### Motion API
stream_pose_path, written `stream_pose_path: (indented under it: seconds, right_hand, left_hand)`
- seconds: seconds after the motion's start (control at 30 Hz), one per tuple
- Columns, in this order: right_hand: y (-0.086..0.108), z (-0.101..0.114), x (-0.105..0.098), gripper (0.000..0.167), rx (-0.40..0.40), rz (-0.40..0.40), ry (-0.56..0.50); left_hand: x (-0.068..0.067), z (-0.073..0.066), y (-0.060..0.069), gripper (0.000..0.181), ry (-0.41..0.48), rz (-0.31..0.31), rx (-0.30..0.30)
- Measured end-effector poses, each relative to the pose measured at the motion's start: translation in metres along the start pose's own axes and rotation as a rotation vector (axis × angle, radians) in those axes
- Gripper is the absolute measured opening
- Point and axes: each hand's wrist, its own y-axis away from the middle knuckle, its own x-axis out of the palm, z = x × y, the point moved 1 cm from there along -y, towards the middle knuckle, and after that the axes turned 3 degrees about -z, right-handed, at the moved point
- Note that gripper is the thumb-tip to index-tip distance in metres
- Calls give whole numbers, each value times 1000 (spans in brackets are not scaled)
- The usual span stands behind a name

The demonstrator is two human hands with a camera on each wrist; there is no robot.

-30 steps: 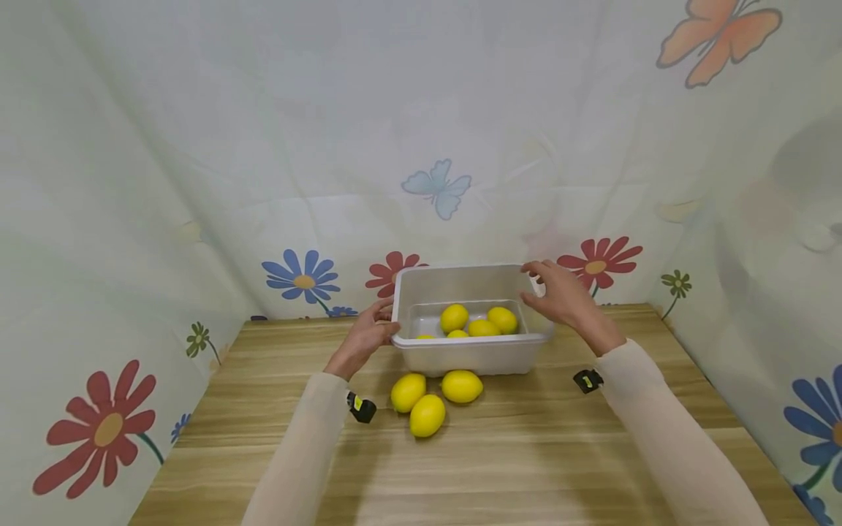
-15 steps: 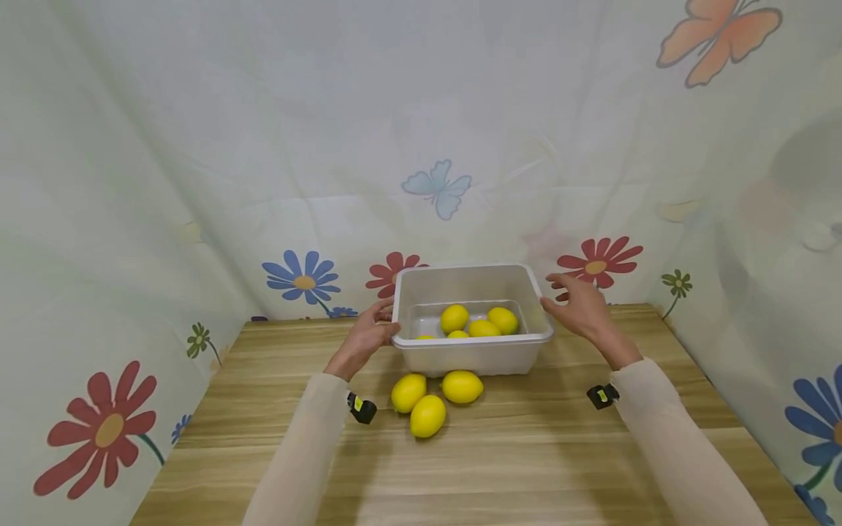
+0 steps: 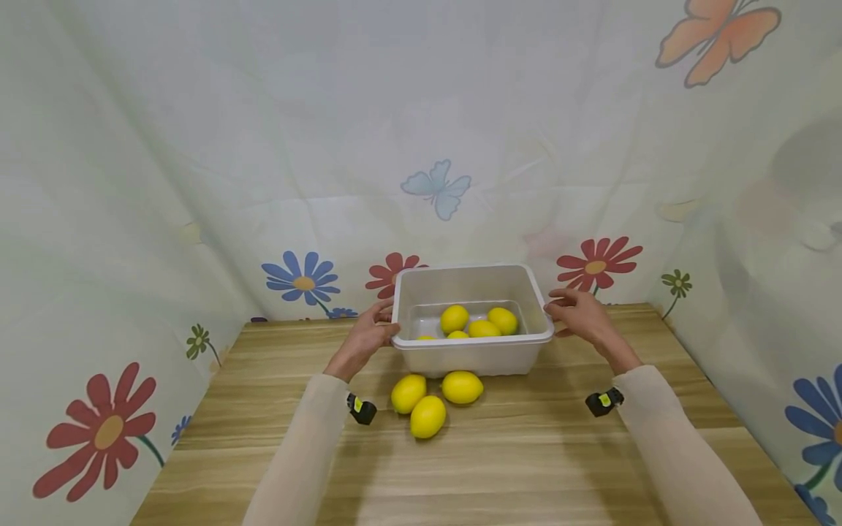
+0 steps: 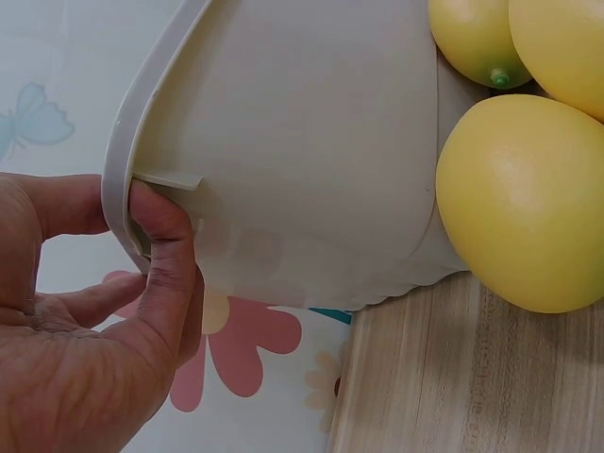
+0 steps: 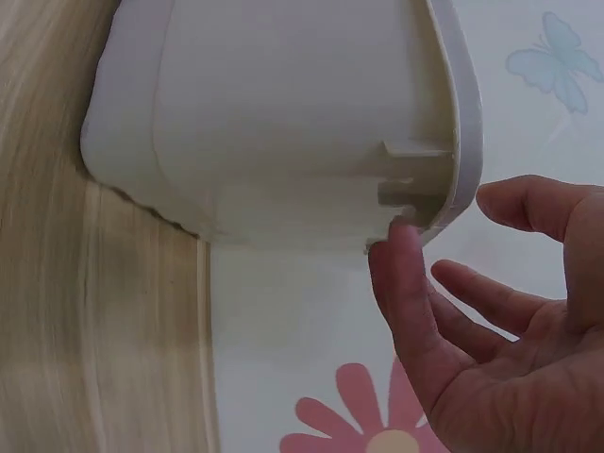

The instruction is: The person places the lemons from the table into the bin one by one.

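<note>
A white plastic tub (image 3: pixel 473 358) stands near the back of the table with several yellow lemons (image 3: pixel 454 318) inside. My left hand (image 3: pixel 360 340) grips its left rim; in the left wrist view, that hand (image 4: pixel 104 311) has a finger hooked under the rim (image 4: pixel 115 179) and the thumb against it. At the right rim is my right hand (image 3: pixel 588 321). The right wrist view shows this hand (image 5: pixel 519 321) with a fingertip at the wall under the rim (image 5: pixel 469 123) and the thumb tip beside the rim, not curled round it. Three lemons (image 3: pixel 427 417) lie before the tub.
The wooden table (image 3: pixel 500 467) reaches back to a pale curtain (image 3: pixel 329 146) printed with flowers and butterflies, which also hangs along both sides. The tub stands close to the back curtain.
My right hand has come from over the tub's back right corner out to the right side, then slightly lower, against the rim. The left hand, tub and lemons look unmoved.
</note>
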Motion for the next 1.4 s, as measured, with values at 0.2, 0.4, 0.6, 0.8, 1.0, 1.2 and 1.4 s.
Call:
stream_pose_path:
  seconds: [0.2, 0.4, 0.6, 0.8, 1.0, 1.2, 1.4]
  right_hand:
    - [-4, -5, 2, 61, 89, 48, -128]
    - [-4, -3, 3, 62, 101, 101, -185]
    - [-3, -1, 5, 62, 105, 128, -243]
    - [-6, -4, 7, 61, 122, 124, -263]
    - [-12, -8, 7, 61, 111, 126, -280]
    - [-14, -11, 6, 61, 101, 143, -304]
    - [-14, -12, 7, 61, 100, 138, -314]
  left_hand:
    - [1, 1, 0, 63, -7, -3, 9]
    - [0, 1, 0, 64, -4, 0, 10]
    - [1, 1, 1, 63, -5, 8, 5]
    - [0, 1, 0, 62, -18, 7, -9]
    - [0, -10, 5, 64, -39, 11, -12]
    - [0, -4, 8, 62, -152, -58, 36]
    - [-3, -4, 29, 61, -316, -215, 203]
